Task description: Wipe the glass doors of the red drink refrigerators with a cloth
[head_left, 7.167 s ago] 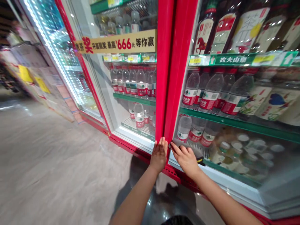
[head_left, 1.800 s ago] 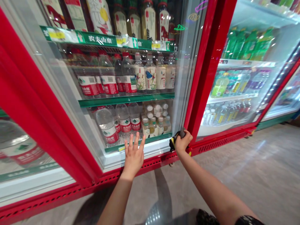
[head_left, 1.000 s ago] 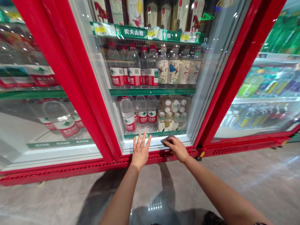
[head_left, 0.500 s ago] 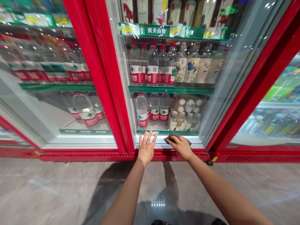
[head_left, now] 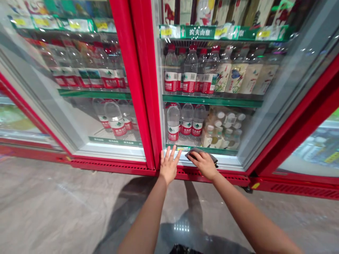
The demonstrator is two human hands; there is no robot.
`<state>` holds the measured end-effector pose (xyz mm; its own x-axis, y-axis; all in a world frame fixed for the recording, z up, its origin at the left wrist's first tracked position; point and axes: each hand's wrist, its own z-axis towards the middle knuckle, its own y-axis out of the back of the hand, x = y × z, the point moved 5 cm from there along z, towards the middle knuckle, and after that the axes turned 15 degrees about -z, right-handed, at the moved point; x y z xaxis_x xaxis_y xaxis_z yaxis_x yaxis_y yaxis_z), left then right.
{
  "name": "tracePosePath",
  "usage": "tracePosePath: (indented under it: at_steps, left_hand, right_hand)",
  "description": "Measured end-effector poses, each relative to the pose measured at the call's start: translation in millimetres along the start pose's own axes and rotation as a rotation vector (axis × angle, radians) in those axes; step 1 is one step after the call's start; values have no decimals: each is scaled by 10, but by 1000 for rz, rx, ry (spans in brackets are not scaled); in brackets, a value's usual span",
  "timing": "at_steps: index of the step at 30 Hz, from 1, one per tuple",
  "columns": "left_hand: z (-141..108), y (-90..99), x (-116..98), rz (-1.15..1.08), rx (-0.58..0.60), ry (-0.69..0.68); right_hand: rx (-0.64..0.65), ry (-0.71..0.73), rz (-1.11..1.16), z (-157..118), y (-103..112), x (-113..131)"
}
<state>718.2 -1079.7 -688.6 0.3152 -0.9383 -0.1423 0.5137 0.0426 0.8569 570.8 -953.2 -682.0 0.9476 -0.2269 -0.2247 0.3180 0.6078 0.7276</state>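
My right hand (head_left: pixel 203 164) presses a dark grey cloth (head_left: pixel 213 159) against the low part of the glass door (head_left: pixel 246 127), its fingers curled over the cloth. To its left, my left hand (head_left: pixel 168 164) lies with fingers spread at the bottom left corner of the same door. No object shows in it. Both hands are near the red lower frame of the fridge. Behind the glass above them stand water bottles (head_left: pixel 173 123) with red labels and a pack of white-capped bottles (head_left: pixel 221 132).
A red upright frame (head_left: pixel 144 88) parts this door from the left one. Green-edged shelves (head_left: pixel 212 100) carry more bottles inside. Below runs a red vented base (head_left: pixel 111 166) above a shiny grey floor (head_left: pixel 66 204). Another fridge (head_left: pixel 312 148) stands at the right.
The view has turned left, so the fridge appears shifted right. My left hand stays spread at the door's lower left, and my right hand still holds the cloth low on the door.
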Motion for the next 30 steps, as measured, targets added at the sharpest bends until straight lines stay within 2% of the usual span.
tracePosePath:
  at_steps: [3, 5, 7, 9, 11, 13, 15, 17, 18, 20, 22, 25, 27, 30]
  left_hand:
    - [-29, 31, 47, -1, -5, 20]
    - [-48, 53, 75, 3, -4, 30]
    - [-70, 73, 102, 12, -1, 39]
    - [-96, 88, 131, 26, 1, 52]
    - [-126, 98, 161, 45, 5, 64]
    - [-158, 106, 193, 59, 12, 75]
    - [-191, 119, 232, 64, 15, 93]
    - [-223, 140, 279, 65, 9, 114]
    - [-238, 152, 303, 65, 3, 120]
    - [-268, 179, 348, 67, -16, 117]
    - [-301, 207, 394, 69, -44, 104]
    - [-360, 247, 467, 77, -100, 87]
    - [-403, 265, 508, 80, -127, 70]
    - [-458, 276, 557, 73, -143, 62]
  right_hand:
    - [18, 33, 17, -132, 3, -156]
    - [-39, -55, -17, -45, 71, -274]
    - [-116, -176, -66, 150, 146, -283]
    - [-159, -250, -108, 360, 179, -147]
    - [-134, -221, -145, 494, 146, 85]
    - [-70, -96, -187, 498, 70, 310]
    - [-1, 69, -227, 388, -5, 437]
    - [49, 187, -250, 258, -40, 428]
    - [57, 199, -255, 224, -36, 381]
    - [33, 108, -254, 260, 13, 258]
    - [-16, -57, -236, 404, 70, 199]
    - [-35, -186, -198, 641, 65, 377]
    - [0, -149, -191, 695, -6, 593]
    - [83, 41, -185, 555, -142, 824]
